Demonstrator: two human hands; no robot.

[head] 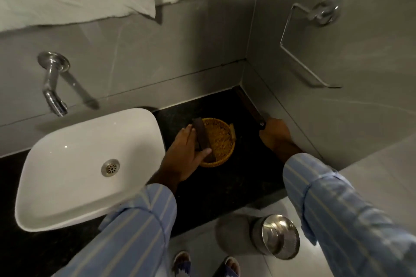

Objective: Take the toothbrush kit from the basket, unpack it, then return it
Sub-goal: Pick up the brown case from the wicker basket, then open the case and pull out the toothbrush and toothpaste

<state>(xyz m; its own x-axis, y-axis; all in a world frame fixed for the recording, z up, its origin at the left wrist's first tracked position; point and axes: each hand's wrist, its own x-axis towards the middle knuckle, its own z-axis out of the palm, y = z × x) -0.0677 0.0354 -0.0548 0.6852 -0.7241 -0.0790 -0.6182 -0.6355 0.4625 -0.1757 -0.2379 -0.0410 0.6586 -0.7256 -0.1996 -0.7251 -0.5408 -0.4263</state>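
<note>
A round yellow wicker basket (219,141) sits on the black counter (225,186), right of the sink. My left hand (184,155) grips a dark brown box-like sleeve (202,136) at the basket's left rim, its lower end inside the basket. My right hand (275,136) is at the counter's right edge against the wall, closed on the near end of a long dark brown strip (248,104) that runs back toward the corner. Which of the two is the toothbrush kit's outer pack I cannot tell.
A white basin (74,164) with a metal drain fills the counter's left side, under a chrome wall tap (53,84). A chrome towel ring (308,40) hangs on the right wall. A steel pedal bin (278,235) stands on the floor below the counter edge.
</note>
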